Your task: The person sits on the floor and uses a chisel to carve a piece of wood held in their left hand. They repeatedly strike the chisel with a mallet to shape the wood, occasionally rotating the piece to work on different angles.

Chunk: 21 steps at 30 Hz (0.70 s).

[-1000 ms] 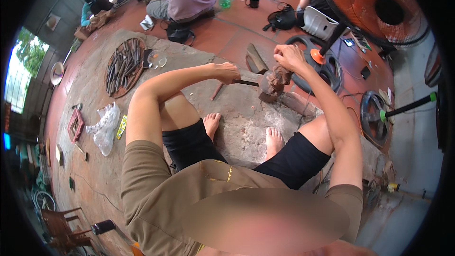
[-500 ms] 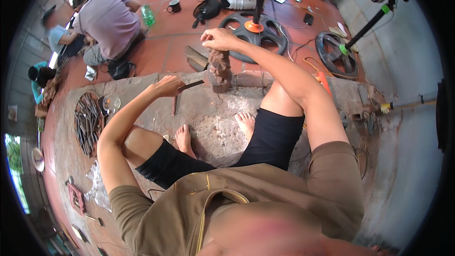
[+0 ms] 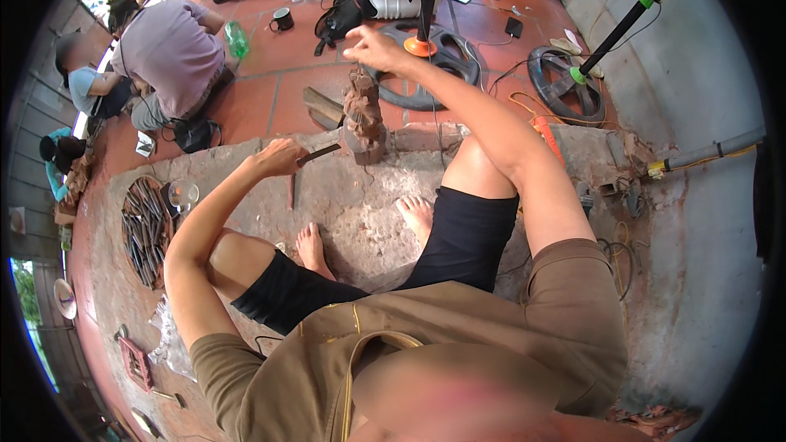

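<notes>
A carved brown wooden figure [image 3: 363, 115] stands upright at the far edge of the concrete slab, in front of my feet. Over its top hovers my right hand [image 3: 381, 52], fingers apart and holding nothing that I can see. To the figure's left, my left hand [image 3: 277, 158] is closed around a flat, dark chisel [image 3: 319, 154], whose blade points at the lower part of the carving with a small gap between. A thin reddish-brown stick [image 3: 291, 190] lies on the slab just below that hand.
On the left sits a round basket [image 3: 146, 233] of many carving tools beside a glass [image 3: 183, 193]. Wood pieces [image 3: 322, 108] lie behind the slab. Fan stands [image 3: 426, 65] and cables occupy the right rear. Other people [image 3: 168, 53] sit on the tiled floor [image 3: 270, 74].
My right hand has lifted off the figure's top, and its fingers have spread. The left hand keeps the chisel, its blade now tilted a little differently. The whole view has shifted slightly.
</notes>
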{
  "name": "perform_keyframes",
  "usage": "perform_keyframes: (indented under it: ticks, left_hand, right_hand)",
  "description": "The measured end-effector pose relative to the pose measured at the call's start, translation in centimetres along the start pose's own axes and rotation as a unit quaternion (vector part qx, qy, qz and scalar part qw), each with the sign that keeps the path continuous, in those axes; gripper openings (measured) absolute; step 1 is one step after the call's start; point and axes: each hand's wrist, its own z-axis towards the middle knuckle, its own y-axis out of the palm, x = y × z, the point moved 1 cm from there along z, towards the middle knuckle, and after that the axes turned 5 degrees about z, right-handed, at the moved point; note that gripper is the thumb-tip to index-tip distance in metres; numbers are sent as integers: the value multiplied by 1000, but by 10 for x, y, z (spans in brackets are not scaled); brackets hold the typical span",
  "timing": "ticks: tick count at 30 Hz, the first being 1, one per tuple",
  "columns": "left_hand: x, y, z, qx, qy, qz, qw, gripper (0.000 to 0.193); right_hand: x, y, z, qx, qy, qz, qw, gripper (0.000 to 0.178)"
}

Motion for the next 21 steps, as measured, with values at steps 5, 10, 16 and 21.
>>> perform_keyframes:
  ticks: [5,10,16,21]
  left_hand:
    - [2,-3,0,3,4,24,1000,14]
    - [-2,1,3,14,11,7,1000,16]
    - [7,-15,4,36,26,30,999,13]
    - [6,-21,0,72,27,15,997,10]
  right_hand:
    - [8,-47,1,85,64,96,990,68]
    - [10,-84,-3,177,102,140,969,74]
    - [-3,-87,-7,164,125,160,965,77]
    - [-26,-64,5,132,92,167,973,77]
